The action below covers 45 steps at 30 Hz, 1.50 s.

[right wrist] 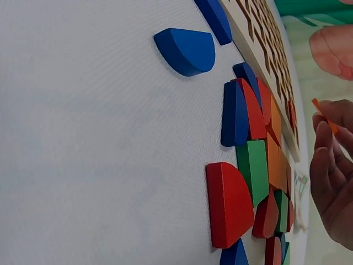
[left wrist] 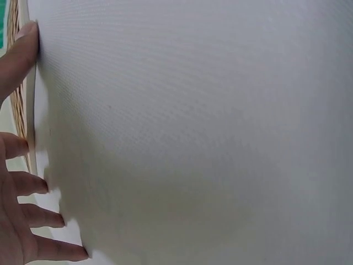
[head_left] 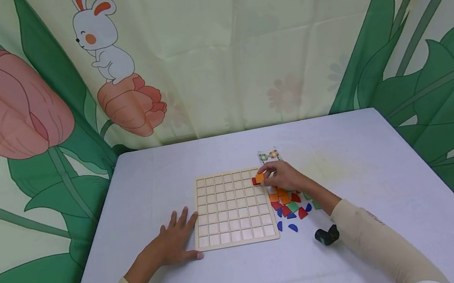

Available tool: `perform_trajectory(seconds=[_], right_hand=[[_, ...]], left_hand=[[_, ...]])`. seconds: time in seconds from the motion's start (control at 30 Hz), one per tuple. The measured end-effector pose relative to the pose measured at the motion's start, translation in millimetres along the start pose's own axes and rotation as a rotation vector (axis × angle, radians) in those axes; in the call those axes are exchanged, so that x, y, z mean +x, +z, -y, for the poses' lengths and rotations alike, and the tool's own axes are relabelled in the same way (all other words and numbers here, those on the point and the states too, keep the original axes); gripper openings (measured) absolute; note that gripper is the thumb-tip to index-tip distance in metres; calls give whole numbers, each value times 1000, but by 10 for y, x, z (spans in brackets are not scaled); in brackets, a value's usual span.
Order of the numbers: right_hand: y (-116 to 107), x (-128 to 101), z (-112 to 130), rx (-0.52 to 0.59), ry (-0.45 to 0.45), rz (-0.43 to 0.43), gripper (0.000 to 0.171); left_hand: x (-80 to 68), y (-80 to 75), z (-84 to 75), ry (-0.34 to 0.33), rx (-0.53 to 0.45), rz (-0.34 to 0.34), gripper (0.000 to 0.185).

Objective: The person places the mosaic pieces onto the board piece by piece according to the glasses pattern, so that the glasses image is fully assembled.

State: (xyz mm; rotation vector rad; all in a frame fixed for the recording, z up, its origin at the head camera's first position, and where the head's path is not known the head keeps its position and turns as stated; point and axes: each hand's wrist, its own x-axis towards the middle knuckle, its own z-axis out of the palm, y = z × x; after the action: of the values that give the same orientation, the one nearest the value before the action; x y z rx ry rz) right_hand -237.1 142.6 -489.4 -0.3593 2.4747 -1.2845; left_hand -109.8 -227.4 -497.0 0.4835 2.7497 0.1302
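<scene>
A wooden grid board [head_left: 236, 209] lies flat on the table. At its left edge my left hand [head_left: 174, 242] rests with the fingers spread; in the left wrist view the thumb [left wrist: 21, 58] touches the board's rim. My right hand [head_left: 284, 175] pinches an orange square block [head_left: 259, 178] between thumb and fingers, above the board's upper right corner. Just beside and partly behind that block, a red piece [head_left: 254, 182] sits on the grid. The orange block [right wrist: 325, 116] appears edge-on in the right wrist view.
Loose orange, red, green and blue blocks lie right of the board, among them a blue half-round block [right wrist: 187, 52] and a red rounded block [right wrist: 227, 205]. A small patterned packet [head_left: 269, 155] lies behind them. A printed curtain [head_left: 220, 56] hangs behind the table.
</scene>
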Motion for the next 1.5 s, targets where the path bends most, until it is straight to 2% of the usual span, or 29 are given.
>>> perform_trajectory(seconds=[0.2, 0.37, 0.53, 0.77, 1.07, 1.4, 1.5], right_hand=[[37, 25, -10, 20, 7, 15, 30], [71, 53, -19, 84, 25, 47, 34], [108, 97, -30, 114, 21, 53, 31], [132, 151, -16, 47, -27, 31, 30], [181, 214, 25, 1, -41, 21, 27], [211, 267, 109, -146, -96, 39, 24], [239, 278, 137, -182, -78, 31, 23]], left_hand=[[-3, 6, 1, -1, 4, -5, 111], [0, 16, 7, -4, 3, -6, 111], [5, 26, 11, -6, -3, -4, 111], [19, 29, 14, -9, 2, -7, 111], [18, 14, 4, -16, 4, -4, 111], [-1, -6, 2, -14, -12, -1, 112], [-5, -3, 2, -12, -15, 0, 112]])
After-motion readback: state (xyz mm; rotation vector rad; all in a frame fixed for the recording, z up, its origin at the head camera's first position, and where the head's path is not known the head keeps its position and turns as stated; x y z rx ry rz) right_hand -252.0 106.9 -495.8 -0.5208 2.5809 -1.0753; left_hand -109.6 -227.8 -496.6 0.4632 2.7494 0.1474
